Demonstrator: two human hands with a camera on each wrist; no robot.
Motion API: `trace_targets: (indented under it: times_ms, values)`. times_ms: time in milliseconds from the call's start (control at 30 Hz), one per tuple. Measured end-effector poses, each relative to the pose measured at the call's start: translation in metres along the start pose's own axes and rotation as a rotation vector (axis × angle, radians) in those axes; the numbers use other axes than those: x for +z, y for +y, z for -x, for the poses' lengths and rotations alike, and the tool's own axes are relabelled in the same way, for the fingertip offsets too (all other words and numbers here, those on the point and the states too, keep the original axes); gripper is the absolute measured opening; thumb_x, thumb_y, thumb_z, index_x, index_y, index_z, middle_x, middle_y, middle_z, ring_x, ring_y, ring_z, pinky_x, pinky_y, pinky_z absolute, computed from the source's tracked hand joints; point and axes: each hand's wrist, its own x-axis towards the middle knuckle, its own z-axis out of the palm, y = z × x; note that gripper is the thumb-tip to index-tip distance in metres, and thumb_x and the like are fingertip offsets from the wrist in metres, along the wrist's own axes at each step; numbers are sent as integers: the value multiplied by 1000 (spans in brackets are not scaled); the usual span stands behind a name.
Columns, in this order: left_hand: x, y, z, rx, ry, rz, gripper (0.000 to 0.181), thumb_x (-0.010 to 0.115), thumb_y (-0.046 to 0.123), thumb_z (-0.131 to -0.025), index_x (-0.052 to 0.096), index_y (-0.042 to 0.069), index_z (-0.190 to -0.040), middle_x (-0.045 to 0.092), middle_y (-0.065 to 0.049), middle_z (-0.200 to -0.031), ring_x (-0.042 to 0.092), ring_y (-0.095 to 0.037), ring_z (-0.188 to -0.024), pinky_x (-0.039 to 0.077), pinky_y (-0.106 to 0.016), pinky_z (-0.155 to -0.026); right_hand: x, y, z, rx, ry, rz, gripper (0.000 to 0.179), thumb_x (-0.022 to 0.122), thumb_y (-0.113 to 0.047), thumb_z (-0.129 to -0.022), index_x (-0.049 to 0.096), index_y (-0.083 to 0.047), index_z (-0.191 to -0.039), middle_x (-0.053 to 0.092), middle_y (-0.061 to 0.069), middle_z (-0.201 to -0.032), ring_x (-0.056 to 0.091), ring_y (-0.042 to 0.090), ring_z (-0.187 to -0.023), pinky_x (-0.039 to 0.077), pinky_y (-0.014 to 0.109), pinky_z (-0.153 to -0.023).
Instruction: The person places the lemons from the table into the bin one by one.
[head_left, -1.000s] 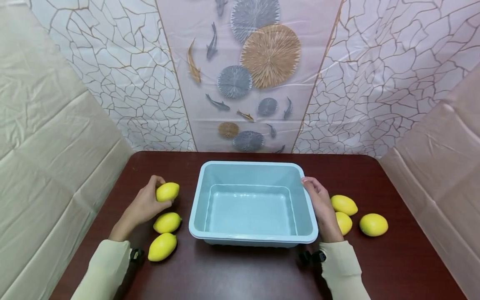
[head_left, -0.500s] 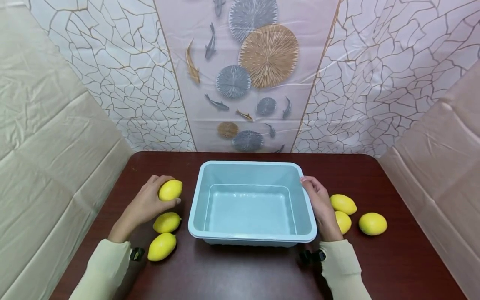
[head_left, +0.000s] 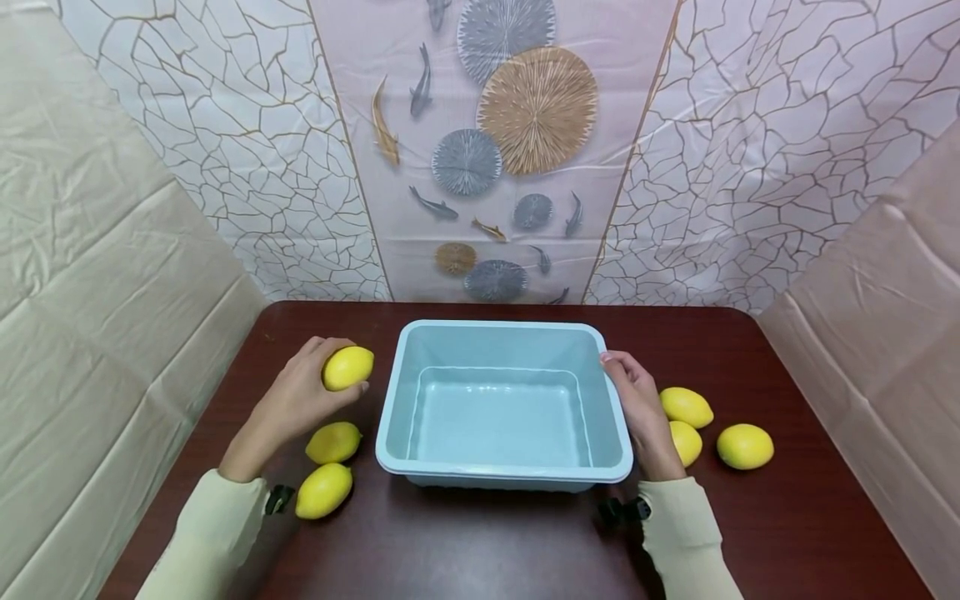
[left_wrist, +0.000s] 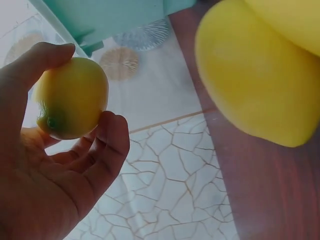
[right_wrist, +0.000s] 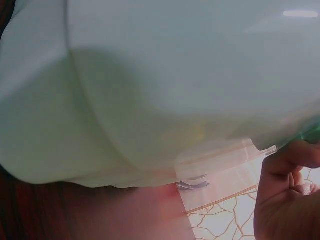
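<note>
My left hand (head_left: 303, 392) grips a yellow lemon (head_left: 348, 368) between thumb and fingers, left of a light blue plastic basin (head_left: 504, 475). In the left wrist view the held lemon (left_wrist: 75, 97) shows its greenish stem end, with the fingertips curled against its side. Two more lemons lie on the table below that hand: one lemon (head_left: 333, 442) close under the wrist, another lemon (head_left: 324, 491) nearer the front. My right hand (head_left: 637, 404) holds the basin's right rim, thumb over the edge. The basin's wall (right_wrist: 165, 75) fills most of the right wrist view. Nothing lies in the basin.
Right of my right hand are three lemons: a back lemon (head_left: 687, 407), a lemon (head_left: 686, 443) partly behind the wrist, and a lemon (head_left: 745, 447) further right. The dark red-brown table (head_left: 480, 550) ends at a patterned cloth backdrop (head_left: 495, 225). Beige cloth hangs at both sides.
My left hand has raised the lemon and shifted it a little right, toward the basin. The right hand stays on the basin rim, and the other lemons have not moved.
</note>
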Motion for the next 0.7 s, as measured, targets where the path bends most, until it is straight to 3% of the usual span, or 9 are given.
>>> trace_targets:
  times_ms: [400,700]
  values:
    - [-6,30,-8,10,94,83,56,83,33,-89,58,9,-134,59,-11,-115,57,-29,-96,49,-45,-81,-7,-1,2,-33,15,11,49,50,-45,-110,56,-8,-141,67,-2,-105,66,8,-80,59,24,-72]
    - [-17,52,-6,25,97,86,57,84,32,-89,58,12,-136,59,-9,-121,58,-29,-100,48,-46,-83,2,0,4,-32,3,6,47,51,-45,-110,56,-8,-139,67,2,-108,66,9,-81,58,24,-72]
